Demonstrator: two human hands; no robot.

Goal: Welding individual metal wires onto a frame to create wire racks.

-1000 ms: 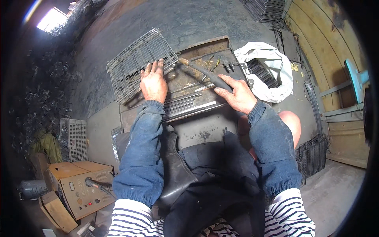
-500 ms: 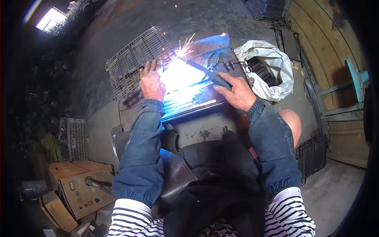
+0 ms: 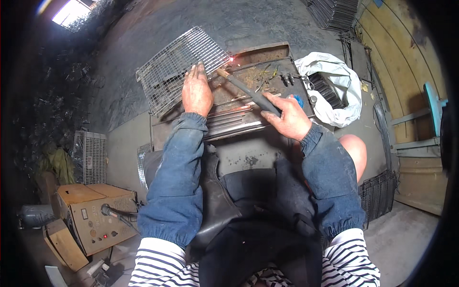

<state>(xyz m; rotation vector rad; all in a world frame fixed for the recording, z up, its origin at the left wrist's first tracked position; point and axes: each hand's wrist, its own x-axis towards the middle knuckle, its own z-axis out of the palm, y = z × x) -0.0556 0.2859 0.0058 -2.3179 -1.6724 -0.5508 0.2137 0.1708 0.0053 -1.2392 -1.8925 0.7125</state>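
Note:
My right hand (image 3: 290, 118) is wrapped round the dark handle of a welding torch (image 3: 248, 92). The torch's copper-coloured nozzle points up and left, just short of the near right edge of a wire mesh panel (image 3: 167, 62). A small red-glowing spot (image 3: 231, 59) shows at that panel's right corner. My left hand (image 3: 197, 93) rests on the panel's near edge with its fingers stretched out, close together; its thumb is hidden. Under the torch, a low metal work table (image 3: 246, 74) carries several thin metal rods (image 3: 227, 119), lying side by side nearest me.
Right of the table stands a white sack (image 3: 351, 91) with dark metal pieces inside. A tan welding machine (image 3: 103, 220) with a lit red lamp sits at lower left. Stacked mesh panels (image 3: 90, 158) stand beyond it. Dark wire racks (image 3: 332, 13) are piled at the far right.
The bright welding arc and its sparks have gone out, leaving a red glow. The mesh panel and both hands appear slightly farther right, as does much of the scene.

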